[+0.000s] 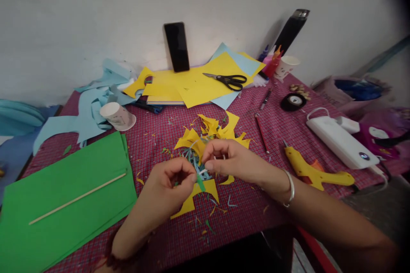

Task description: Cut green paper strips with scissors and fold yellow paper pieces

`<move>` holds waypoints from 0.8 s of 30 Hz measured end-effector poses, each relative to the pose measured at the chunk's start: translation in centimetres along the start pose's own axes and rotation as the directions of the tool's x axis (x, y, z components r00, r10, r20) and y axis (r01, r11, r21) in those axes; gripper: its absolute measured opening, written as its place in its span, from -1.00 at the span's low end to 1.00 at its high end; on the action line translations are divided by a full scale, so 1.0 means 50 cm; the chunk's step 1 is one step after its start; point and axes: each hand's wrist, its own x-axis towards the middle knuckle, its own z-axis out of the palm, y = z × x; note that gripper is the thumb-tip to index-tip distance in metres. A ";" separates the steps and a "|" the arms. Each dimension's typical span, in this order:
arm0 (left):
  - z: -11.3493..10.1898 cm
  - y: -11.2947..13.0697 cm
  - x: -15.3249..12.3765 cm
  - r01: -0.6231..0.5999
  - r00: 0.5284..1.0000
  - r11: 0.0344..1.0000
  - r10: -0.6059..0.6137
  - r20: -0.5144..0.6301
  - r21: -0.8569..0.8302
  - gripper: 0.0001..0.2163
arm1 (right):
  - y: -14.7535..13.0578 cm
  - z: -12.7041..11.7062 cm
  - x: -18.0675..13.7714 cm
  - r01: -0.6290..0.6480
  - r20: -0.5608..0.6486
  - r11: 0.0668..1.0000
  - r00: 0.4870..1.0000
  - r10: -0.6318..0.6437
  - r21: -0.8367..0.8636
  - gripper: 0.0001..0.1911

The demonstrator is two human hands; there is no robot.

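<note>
Both hands pinched on small green paper strip [200, 182] above yellow scraps [211, 134] on counter [243, 106]; left hand [169, 185] and right hand [226, 160] grip clamped together, mid-twisting step; next needs fine fingertip control

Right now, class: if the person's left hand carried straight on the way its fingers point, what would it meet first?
Most likely the right hand, just across the small green strip the left hand pinches; depth between them is hard to judge.
</note>
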 end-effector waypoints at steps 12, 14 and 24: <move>0.022 -0.019 0.006 -0.204 0.967 0.979 0.206 -0.152 0.030 -0.85 | 0.025 0.026 0.002 -0.061 -0.012 0.861 0.997 0.078 0.505 -0.87; 0.036 -0.025 0.008 -0.185 0.969 0.976 0.162 -0.185 -0.117 -0.87 | 0.028 0.031 0.004 -0.033 -0.053 0.854 0.996 0.071 0.519 -0.86; 0.068 -0.047 0.014 0.015 0.968 0.794 -0.164 -0.191 -0.607 -0.84 | 0.039 0.027 0.010 0.213 -0.228 0.963 0.958 -0.173 0.164 -0.92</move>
